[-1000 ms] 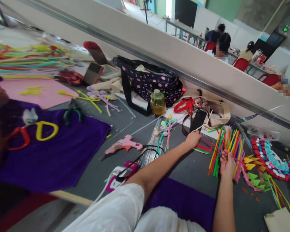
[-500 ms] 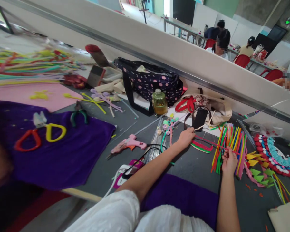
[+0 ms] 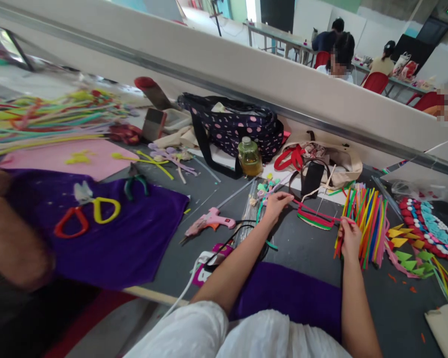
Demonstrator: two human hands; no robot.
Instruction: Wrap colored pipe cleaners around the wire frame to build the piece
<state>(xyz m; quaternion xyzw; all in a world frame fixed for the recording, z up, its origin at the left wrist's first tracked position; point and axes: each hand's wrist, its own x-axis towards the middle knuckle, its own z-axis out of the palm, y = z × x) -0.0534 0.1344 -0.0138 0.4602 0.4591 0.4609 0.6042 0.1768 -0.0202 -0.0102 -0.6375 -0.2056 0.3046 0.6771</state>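
A thin pink pipe cleaner point(image 3: 297, 202) runs between my two hands, over the table. My left hand point(image 3: 278, 207) pinches its left end between thumb and fingers. My right hand point(image 3: 350, 239) is closed on the other end, and a short tip pokes out past the fingers. Just beneath the strand is a small curved piece striped pink, green and cream point(image 3: 315, 220), with pale stems rising behind it; whether the strand is joined to it I cannot tell. A bundle of colourful stems point(image 3: 369, 223) lies right beside my right hand.
A pink glue gun point(image 3: 213, 222) and its cable lie left of my forearm. Scissors point(image 3: 87, 211) and pliers point(image 3: 135, 185) rest on purple cloth point(image 3: 134, 253), near another person's arm point(image 3: 13, 233). Behind stand a bottle point(image 3: 249, 158) and a dotted bag point(image 3: 231, 124). A beaded piece point(image 3: 429, 226) lies right.
My left hand has moved left, from the pale stems to the pink pipe cleaner's left end. My right hand has shifted slightly left and up. The view has turned a little.
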